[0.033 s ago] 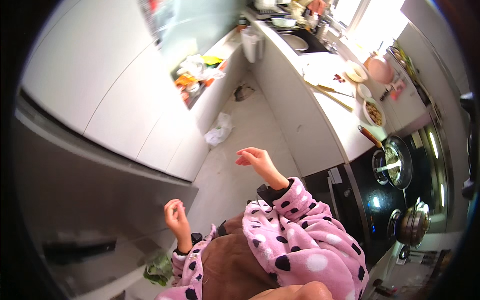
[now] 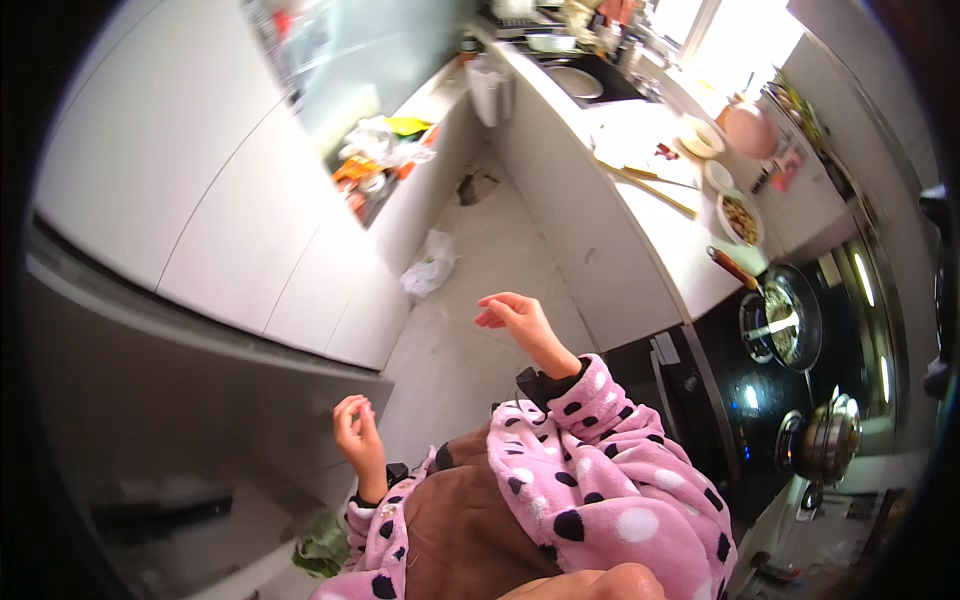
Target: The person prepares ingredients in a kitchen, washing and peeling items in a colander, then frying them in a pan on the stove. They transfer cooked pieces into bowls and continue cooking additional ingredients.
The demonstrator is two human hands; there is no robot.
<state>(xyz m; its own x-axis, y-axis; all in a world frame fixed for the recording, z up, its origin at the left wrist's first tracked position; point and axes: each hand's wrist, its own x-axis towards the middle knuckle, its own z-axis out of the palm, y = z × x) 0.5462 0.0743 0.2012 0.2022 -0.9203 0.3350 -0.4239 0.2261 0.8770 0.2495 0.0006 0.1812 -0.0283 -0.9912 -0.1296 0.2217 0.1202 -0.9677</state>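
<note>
My left hand (image 2: 358, 435) is held up in the air beside the dark front of a tall appliance (image 2: 200, 390), its fingers loosely bent with nothing in them. Farther forward, my right hand (image 2: 514, 320) hovers over the pale floor (image 2: 455, 355). Its fingers are stretched and slightly curved, and it too is empty. Both arms wear pink sleeves (image 2: 640, 470) with black and white spots. Neither hand touches anything.
To the right, a frying pan (image 2: 803, 345) with a white-handled utensil sits on the black stove (image 2: 725, 385), near a metal pot (image 2: 832, 435). The white counter (image 2: 650, 225) holds a knife (image 2: 650, 178) and a bowl of brown pieces (image 2: 740, 222). A plastic bag (image 2: 428, 268) lies on the floor.
The view has shifted slightly, so the counter, stove and cabinets sit a little farther left. My hands keep nearly the same pose and remain empty.
</note>
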